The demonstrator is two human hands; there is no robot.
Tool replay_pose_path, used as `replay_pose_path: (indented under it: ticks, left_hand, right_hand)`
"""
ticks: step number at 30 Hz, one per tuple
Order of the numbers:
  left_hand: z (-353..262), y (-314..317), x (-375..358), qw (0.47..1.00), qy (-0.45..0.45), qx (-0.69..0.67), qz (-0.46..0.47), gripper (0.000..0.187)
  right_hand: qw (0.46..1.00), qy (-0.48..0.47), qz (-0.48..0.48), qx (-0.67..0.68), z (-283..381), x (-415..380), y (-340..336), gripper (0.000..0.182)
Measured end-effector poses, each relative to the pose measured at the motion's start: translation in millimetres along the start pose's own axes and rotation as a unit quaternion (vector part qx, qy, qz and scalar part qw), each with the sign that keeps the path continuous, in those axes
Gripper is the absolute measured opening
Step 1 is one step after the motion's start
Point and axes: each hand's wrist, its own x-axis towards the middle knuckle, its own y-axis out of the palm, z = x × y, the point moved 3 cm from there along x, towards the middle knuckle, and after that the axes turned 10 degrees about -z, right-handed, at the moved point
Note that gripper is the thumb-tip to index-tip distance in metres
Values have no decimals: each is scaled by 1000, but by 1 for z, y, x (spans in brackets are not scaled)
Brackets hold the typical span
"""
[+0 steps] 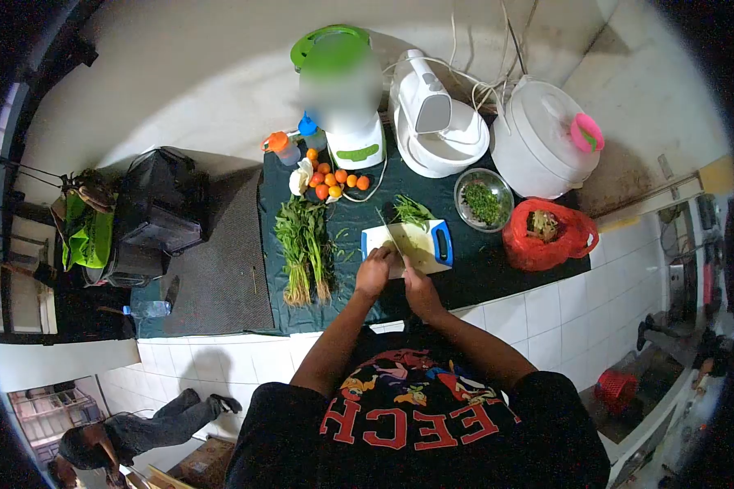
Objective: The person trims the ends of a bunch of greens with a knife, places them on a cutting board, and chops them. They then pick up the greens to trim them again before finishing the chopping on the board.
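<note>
A white cutting board (422, 254) with blue ends lies on the dark green tablecloth in front of me. My right hand (421, 292) is closed round the handle of a knife (391, 231), whose blade points away and to the left across the board. Beside the blade, my left hand (373, 274) is closed at the board's left part; whatever its fingers hold is hidden. Cut greens (413, 210) lie at the board's far edge. To the right, a clear bowl (462, 213) contains chopped greens (483, 202). Bunches of leafy greens with roots (303, 248) lie left of my left hand.
Several orange and red tomatoes (333, 181) sit behind the bunches. Farther back stand a green-and-white appliance (355, 151), a white stand mixer (432, 110) and a white lidded tub (538, 138). A red plastic bag (538, 257) sits right. Another person (151, 432) is at lower left.
</note>
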Motion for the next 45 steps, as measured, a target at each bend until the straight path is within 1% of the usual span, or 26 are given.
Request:
replay_pose_path:
  ticks: [1,3,4,6,10,13,15,16,18,19,20,21,22,24,25,27,28,30,34,37,39,40,42,43,45]
  left_hand:
    - [1,0,0,1000,1,1,1,32]
    - [4,5,1,1000,-12,1,8,32]
    - [6,9,1,1000,-10,2,8,32]
    - [7,10,1,1000,-13,12,11,32]
    - [1,5,1,1000,-7,27,4,32]
    - [2,6,1,1000,3,28,5,32]
    - [4,7,0,1000,-15,8,-9,33]
    - [4,7,0,1000,-14,8,-9,33]
    - [6,7,0,1000,-23,16,12,34]
    - [6,5,-1,1000,-24,17,12,34]
    - [5,4,-1,1000,-24,14,4,34]
    - [3,4,-1,1000,-24,10,-4,34]
    - [2,4,0,1000,-25,8,-4,34]
    - [4,5,0,999,-46,-11,16,35]
    - [4,5,0,999,-46,-11,16,35]
    - [5,3,4,998,-56,-20,17,35]
    - [4,1,6,998,-56,-20,17,35]
    - [4,2,10,996,-79,-22,44,36]
    - [5,7,9,997,-71,-8,32,36]
    - [5,7,9,994,-94,-47,11,34]
    - [6,7,10,990,-130,-53,9,32]
    - [6,7,9,990,-130,-53,9,32]
    - [6,8,9,993,-109,-43,10,31]
    - [7,11,9,993,-107,-43,10,31]
    - [9,14,6,996,-81,-24,10,29]
  right_hand:
    - [1000,0,-1,1,-1,4,3,46]
    - [995,-82,-56,16,3,13,3,46]
    - [995,-82,-57,17,4,12,2,46]
    - [999,-31,-8,11,4,10,2,45]
    - [1000,-2,-4,-16,-1,-6,2,46]
    - [1000,-22,-5,-22,-6,-3,6,46]
    - [992,-96,-78,16,1,5,6,46]
    - [992,-96,-78,16,4,7,5,46]
    - [1000,-16,-15,2,7,10,5,46]
    - [1000,-16,-14,2,14,8,2,46]
    - [1000,6,14,-15,18,5,1,48]
    - [998,28,41,-33,16,1,1,51]
    - [998,28,41,-34,10,-2,2,51]
    - [999,-34,-5,-9,3,-5,6,50]
    - [999,-34,-4,-9,-2,-2,10,50]
    - [990,-114,-82,5,2,8,11,47]
    - [990,-113,-82,6,6,11,9,47]
    - [999,-35,-28,0,6,16,8,47]
    - [998,-49,-38,8,4,3,5,46]
    - [999,-35,-28,20,-7,0,10,46]
    - [990,-117,-82,16,-5,3,10,46]
    - [990,-117,-82,16,-5,5,10,46]
    - [991,-117,-48,-39,-5,11,11,49]
    - [991,-117,-50,-38,-5,13,11,49]
    - [992,-110,-69,5,-3,15,13,48]
